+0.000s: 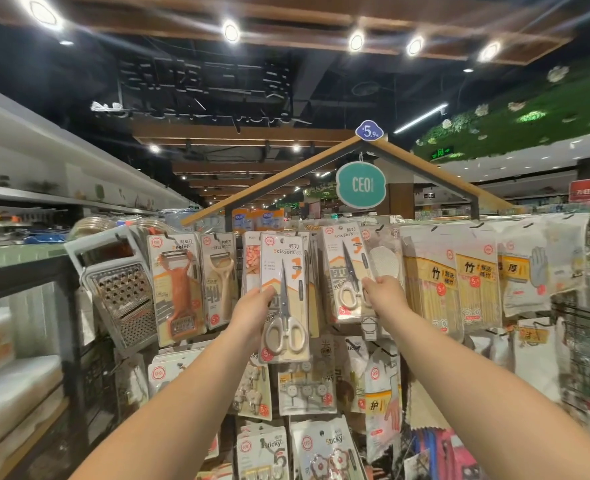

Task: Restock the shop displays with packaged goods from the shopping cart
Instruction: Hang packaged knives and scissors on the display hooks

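My left hand (253,308) grips the left edge of a carded scissors pack (284,296), held upright in front of the top row of the hanging display. My right hand (383,292) pinches the right edge of a second scissors pack (343,271) that hangs on the top row, tilting it slightly. Both packs show white-handled scissors on a card printed "Scissors". The hooks behind the packs are hidden. No shopping cart is in view.
On the same rail hang a metal grater (120,289), orange and cream peelers (179,289), bamboo stick packs (432,282) and gloves (525,271). Lower rows hold sticky hook packs (262,452). A teal CEO sign (361,185) hangs above. Shelves run along the left.
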Tool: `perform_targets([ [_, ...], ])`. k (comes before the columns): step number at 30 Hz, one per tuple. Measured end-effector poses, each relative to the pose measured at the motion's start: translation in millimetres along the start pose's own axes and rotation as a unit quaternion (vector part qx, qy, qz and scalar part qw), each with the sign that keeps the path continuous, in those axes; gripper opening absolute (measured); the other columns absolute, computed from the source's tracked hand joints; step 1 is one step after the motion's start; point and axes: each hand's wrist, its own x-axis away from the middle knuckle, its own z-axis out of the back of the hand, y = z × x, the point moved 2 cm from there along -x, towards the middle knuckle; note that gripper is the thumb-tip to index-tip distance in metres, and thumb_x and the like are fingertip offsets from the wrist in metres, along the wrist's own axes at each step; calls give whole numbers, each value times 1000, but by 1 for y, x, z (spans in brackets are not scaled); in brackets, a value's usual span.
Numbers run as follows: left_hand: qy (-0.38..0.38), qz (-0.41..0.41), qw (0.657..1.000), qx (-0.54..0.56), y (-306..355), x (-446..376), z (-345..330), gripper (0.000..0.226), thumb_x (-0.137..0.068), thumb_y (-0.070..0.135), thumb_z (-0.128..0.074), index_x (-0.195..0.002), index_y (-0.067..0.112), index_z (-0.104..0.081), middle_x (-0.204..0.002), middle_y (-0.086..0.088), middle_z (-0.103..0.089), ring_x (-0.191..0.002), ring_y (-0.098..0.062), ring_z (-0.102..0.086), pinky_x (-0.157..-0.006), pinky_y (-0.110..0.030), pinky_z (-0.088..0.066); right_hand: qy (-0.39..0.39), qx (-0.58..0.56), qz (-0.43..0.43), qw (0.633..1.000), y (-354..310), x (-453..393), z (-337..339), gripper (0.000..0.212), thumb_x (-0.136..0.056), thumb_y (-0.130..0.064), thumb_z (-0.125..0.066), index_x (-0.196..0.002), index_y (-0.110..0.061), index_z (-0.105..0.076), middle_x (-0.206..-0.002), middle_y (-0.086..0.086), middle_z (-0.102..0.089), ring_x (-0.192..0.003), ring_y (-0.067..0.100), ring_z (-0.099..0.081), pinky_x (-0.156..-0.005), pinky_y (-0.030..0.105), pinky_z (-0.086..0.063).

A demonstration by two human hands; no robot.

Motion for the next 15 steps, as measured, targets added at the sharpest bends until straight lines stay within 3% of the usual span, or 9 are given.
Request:
perform_targets([
  [3, -7, 2, 1000, -1, 0, 2, 0, 12, -102, 24, -49, -107, 18, -59, -105, 1, -66, -106, -18, -58, -99, -35, -42, 20, -21, 0, 1000, 3, 0, 0, 21, -100, -20, -48, -82, -8, -50, -70, 7, -49, -63, 22, -48, -53, 30, -31],
  [5, -13, -3, 1000, -7, 0, 1, 1, 18, -101, 26, -50, -109, 17, -63, -112, -2, -70, -109, -22, -61, -106, -43, -44, 33, -18, 3, 999, 0, -2, 1, 28, -100, -19, -49, -72, -12, -46, -66, 5, -47, -55, 18, -42, -51, 29, -29],
  [7, -13, -6, 1000, -8, 0, -2, 1, 22, -99, 28, -52, -113, 17, -65, -116, -4, -70, -112, -25, -62, -106, -47, -44, 11, 7, -7, 1000, -1, -7, 0, 19, -100, -21, -49, -91, -7, -58, -80, 11, -58, -57, 17, -45, -52, 28, -32],
  [9, -17, -1, 1000, 1, -1, -4, 1, 26, -98, 30, -53, -118, 17, -65, -119, -4, -70, -115, -26, -62, -107, -49, -44, -12, 25, -12, 1000, -3, -10, 1, 35, -100, -22, -49, -124, 2, -56, -102, 15, -62, -64, 16, -52, -54, 26, -36],
  [10, -18, 2, 1000, 3, -3, -7, 1, 29, -98, 30, -53, -121, 17, -64, -122, -5, -69, -118, -27, -61, -108, -50, -43, -21, 38, -16, 999, -3, -10, 2, 39, -100, -23, -50, -128, 4, -54, -104, 14, -61, -68, 18, -54, -58, 26, -39],
  [12, -21, 6, 1000, 12, -5, -10, 0, 31, -98, 31, -53, -123, 17, -62, -125, -6, -67, -120, -27, -59, -109, -50, -42, -34, 62, -21, 997, 2, -14, 4, 41, -100, -25, -50, -129, 4, -54, -98, 10, -58, -72, 20, -53, -64, 28, -40],
  [15, -28, 10, 999, 36, -2, -4, -3, 29, -99, 31, -52, -123, 19, -62, -125, -4, -67, -119, -25, -60, -108, -49, -43, -50, 67, -33, 996, 12, -13, 4, 43, -99, -30, -52, -129, 1, -55, -79, 1, -52, -63, 14, -44, -59, 28, -37],
])
